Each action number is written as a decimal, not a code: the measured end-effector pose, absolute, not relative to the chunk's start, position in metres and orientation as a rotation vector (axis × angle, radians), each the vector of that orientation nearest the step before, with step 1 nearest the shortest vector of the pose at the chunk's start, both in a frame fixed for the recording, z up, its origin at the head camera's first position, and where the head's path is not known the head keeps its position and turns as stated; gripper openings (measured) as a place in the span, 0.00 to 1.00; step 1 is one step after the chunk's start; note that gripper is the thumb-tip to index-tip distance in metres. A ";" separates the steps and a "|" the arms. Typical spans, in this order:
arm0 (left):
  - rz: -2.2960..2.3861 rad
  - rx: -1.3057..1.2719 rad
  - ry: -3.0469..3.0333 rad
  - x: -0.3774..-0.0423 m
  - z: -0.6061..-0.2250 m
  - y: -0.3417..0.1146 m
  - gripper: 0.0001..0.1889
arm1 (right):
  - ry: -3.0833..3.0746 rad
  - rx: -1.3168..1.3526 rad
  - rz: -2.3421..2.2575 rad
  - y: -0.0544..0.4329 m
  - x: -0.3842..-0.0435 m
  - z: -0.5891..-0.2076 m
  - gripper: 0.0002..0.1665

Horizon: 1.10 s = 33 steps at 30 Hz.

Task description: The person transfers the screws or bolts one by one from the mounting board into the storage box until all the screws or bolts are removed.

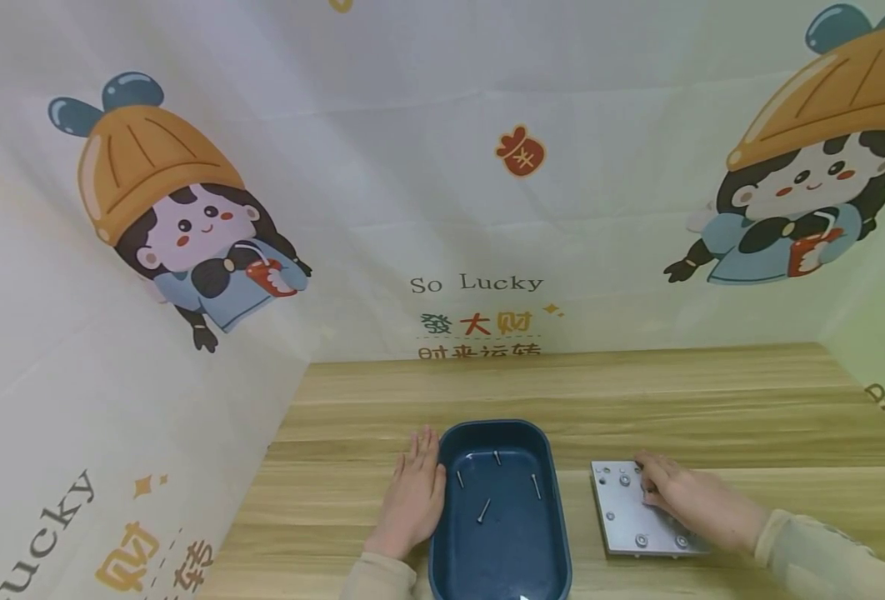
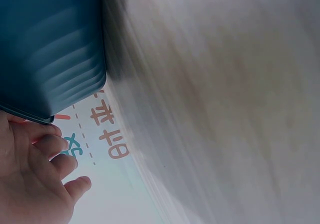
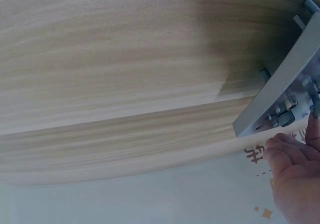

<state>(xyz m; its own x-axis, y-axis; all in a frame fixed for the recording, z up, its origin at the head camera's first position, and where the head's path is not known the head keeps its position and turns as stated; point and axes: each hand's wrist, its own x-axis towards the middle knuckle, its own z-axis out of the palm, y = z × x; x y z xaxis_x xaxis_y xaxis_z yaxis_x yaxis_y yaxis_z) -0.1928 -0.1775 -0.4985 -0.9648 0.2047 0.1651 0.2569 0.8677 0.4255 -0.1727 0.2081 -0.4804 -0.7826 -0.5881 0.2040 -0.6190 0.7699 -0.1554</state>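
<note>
A dark blue tray (image 1: 501, 550) stands on the table with several screws (image 1: 483, 511) lying loose in it. My left hand (image 1: 410, 500) rests along the tray's left wall, its fingers fairly straight and touching the rim; the left wrist view shows the fingers at the tray's edge. To the right of the tray is a silver metal plate (image 1: 630, 517) with holes and several screws set in it. My right hand (image 1: 701, 500) is over the plate's right part. In the right wrist view its fingers pinch a screw (image 3: 315, 104) standing in the plate; the fingertips are partly cut off.
The wood-grain table (image 1: 712, 400) runs back to a printed white cloth (image 1: 600, 275), which also hangs at both sides. Screw ends (image 3: 265, 74) stick out under the plate and hold it above the table. A strip of table separates tray and plate.
</note>
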 end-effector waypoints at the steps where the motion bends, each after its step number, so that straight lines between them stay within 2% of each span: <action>1: -0.692 -0.362 -2.925 -0.193 -0.498 -0.177 0.27 | -2.812 0.964 0.320 0.209 -0.173 -0.480 0.31; 19: -0.698 -0.332 -2.920 -0.196 -0.503 -0.177 0.27 | -2.742 0.953 0.298 0.212 -0.179 -0.464 0.32; 33: -0.697 -0.346 -2.921 -0.196 -0.501 -0.178 0.27 | -2.776 1.041 0.306 0.192 -0.199 -0.440 0.30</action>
<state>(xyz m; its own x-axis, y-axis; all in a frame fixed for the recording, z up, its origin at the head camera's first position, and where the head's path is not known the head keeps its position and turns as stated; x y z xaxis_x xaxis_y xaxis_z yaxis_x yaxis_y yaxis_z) -0.1955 -0.1777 -0.5014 -0.9668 0.1934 0.1667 0.2479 0.8678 0.4306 -0.1986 0.1918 -0.4400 -0.7446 -0.6298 0.2211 -0.6629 0.7366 -0.1340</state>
